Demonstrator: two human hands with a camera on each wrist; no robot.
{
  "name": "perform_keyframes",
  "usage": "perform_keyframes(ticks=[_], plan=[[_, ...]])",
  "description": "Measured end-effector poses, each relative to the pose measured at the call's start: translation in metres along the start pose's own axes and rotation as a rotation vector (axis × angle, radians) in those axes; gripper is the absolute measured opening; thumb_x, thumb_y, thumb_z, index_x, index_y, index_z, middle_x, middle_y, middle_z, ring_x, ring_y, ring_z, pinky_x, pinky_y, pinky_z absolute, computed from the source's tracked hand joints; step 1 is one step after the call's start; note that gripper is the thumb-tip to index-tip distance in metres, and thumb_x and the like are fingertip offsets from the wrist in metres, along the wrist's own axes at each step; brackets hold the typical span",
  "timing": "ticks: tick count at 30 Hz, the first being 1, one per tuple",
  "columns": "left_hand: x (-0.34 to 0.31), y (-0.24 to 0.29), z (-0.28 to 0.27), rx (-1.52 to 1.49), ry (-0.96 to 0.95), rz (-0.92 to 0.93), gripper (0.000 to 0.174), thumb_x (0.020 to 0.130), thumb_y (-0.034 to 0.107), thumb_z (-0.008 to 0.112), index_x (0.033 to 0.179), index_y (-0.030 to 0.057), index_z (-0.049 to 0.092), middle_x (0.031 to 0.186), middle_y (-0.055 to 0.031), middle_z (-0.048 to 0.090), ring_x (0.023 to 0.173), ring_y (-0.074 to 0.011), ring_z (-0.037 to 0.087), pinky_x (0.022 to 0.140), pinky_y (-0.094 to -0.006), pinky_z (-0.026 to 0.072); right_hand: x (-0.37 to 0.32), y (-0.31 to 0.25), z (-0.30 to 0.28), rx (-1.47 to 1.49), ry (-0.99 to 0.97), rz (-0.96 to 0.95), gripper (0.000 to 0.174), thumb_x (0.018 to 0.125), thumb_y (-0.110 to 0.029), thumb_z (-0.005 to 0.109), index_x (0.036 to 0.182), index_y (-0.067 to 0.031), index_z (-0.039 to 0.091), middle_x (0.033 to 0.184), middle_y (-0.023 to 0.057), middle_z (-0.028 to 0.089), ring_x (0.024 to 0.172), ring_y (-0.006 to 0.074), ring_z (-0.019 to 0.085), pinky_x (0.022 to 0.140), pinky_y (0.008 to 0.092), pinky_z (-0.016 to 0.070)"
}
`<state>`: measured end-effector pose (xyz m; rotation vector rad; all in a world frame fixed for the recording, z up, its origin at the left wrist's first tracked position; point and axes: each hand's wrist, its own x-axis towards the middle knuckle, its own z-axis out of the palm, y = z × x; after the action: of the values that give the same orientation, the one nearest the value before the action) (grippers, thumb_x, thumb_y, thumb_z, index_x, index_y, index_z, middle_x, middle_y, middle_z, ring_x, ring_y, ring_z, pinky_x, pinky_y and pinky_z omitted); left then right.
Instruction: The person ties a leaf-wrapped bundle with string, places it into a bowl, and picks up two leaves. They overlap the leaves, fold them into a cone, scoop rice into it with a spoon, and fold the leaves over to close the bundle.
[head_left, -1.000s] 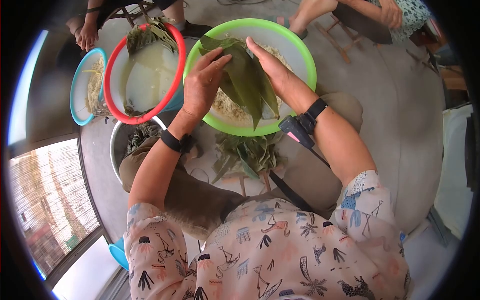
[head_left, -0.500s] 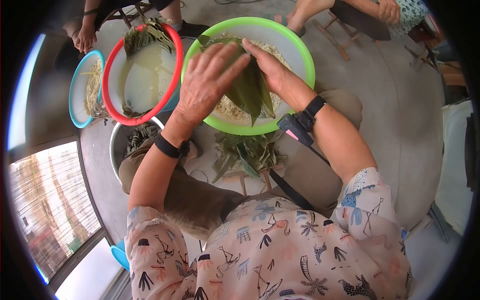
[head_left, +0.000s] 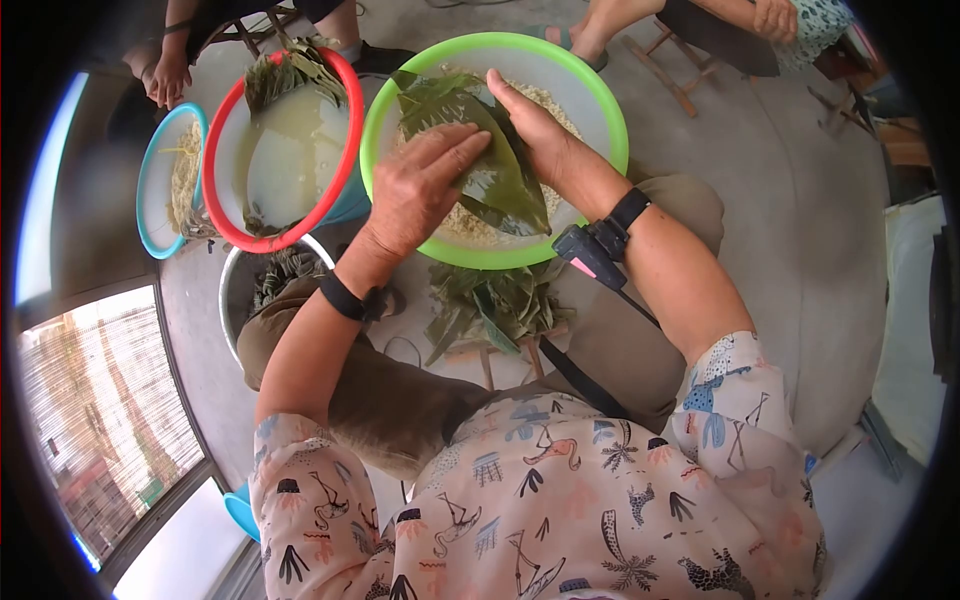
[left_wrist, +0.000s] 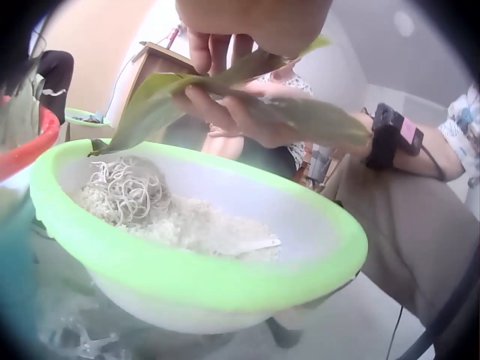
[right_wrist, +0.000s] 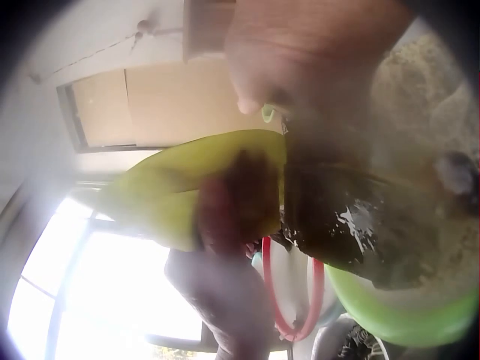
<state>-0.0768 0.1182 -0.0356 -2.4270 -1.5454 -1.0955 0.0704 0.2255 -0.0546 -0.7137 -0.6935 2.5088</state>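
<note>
Several broad green leaves (head_left: 512,185), wet and overlapping, are spread above a green-rimmed basin (head_left: 618,110) of rice (left_wrist: 195,225). My right hand (head_left: 540,130) holds them from below and along their right edge, thumb pointing up. Its fingers are largely hidden under the leaves in the head view; the left wrist view shows them beneath. My left hand (head_left: 415,190) lays its fingers, nearly straight and together, on the upper face of the leaves. A tangle of pale string (left_wrist: 135,191) and a white spoon-like handle (left_wrist: 259,245) lie in the rice.
Left of the basin stand a red-rimmed tub (head_left: 355,130) of cloudy water with leaves and a blue-rimmed basin (head_left: 145,200). A metal bowl (head_left: 228,290) with dark bundles sits by my left knee. More leaves (head_left: 495,310) lie on a stool before me. Two people sit opposite.
The left hand lifted off the leaves' upper part, passed over them with spread fingers, and now rests on their middle. The leaves lie flatter and wider; the right hand has hardly moved.
</note>
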Motion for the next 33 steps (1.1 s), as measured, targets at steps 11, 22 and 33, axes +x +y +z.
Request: perform_keyframes(ticks=[11, 22, 33], plan=[[0.002, 0.015, 0.004, 0.032, -0.135, 0.128, 0.051, 0.065, 0.019, 0.072, 0.114, 0.0067, 0.065, 0.115, -0.01, 0.061, 0.109, -0.0314, 0.059, 0.087, -0.0418, 0.0496, -0.005, -0.003, 0.004, 0.011, 0.036, 0.003, 0.037, 0.098, -0.037, 0.052, 0.118, -0.0058, 0.057, 0.105, 0.006, 0.064, 0.09, 0.0161, 0.063, 0.077, 0.0319, 0.0541], [-0.003, -0.036, -0.006, -0.594, 0.093, -0.899, 0.048, 0.097, 0.048, 0.049, 0.083, 0.0028, 0.06, 0.075, -0.0083, 0.061, 0.065, -0.0178, 0.056, 0.062, -0.0307, 0.0436, 0.003, -0.006, -0.016, -0.119, 0.092, 0.03, 0.021, 0.089, -0.018, 0.06, 0.101, -0.0015, 0.066, 0.096, 0.008, 0.068, 0.086, 0.0154, 0.065, 0.076, 0.0306, 0.054], [0.012, -0.035, -0.001, -1.972, 0.135, -1.216, 0.068, 0.098, 0.057, 0.034, 0.14, 0.0035, 0.041, 0.138, -0.0127, 0.05, 0.127, -0.0287, 0.047, 0.11, -0.0442, 0.0338, -0.017, -0.002, 0.0, -0.011, -0.056, 0.092, 0.031, 0.088, -0.015, 0.06, 0.115, 0.0008, 0.06, 0.103, 0.0102, 0.067, 0.091, 0.0201, 0.066, 0.082, 0.0332, 0.0546]])
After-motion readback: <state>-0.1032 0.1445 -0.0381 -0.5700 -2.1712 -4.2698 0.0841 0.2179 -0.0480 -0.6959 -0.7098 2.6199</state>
